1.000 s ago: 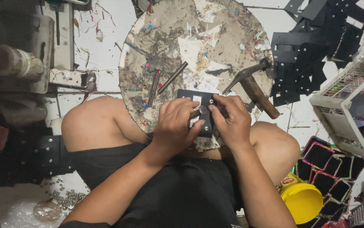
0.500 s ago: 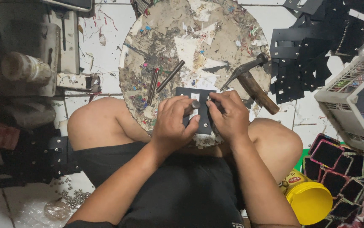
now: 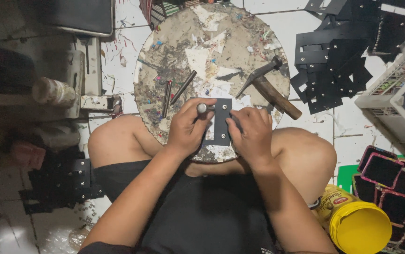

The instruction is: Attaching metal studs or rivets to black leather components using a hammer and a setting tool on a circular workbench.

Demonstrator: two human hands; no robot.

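Observation:
I sit cross-legged at a round, scarred work block point(image 3: 202, 42). On its near edge lies a dark flat rectangular piece point(image 3: 222, 123). My left hand point(image 3: 187, 126) grips an upright metal punch point(image 3: 202, 108) whose round top shows beside the piece. My right hand point(image 3: 250, 132) presses its fingers on the piece's right edge, holding it down. A hammer point(image 3: 269, 84) with a wooden handle lies on the block just beyond my right hand.
Two loose metal punches point(image 3: 174, 94) lie on the block's left part. Black cut pieces point(image 3: 339, 56) are piled on the floor at right, by a white wire basket point(image 3: 395, 94). A yellow-lidded jar point(image 3: 357, 223) stands by my right knee. Dark boxes point(image 3: 390, 178) sit at far right.
Both hands stayed on the dark piece. My left hand now holds the punch upright at the piece's left edge; my right hand's fingers shifted to its right edge.

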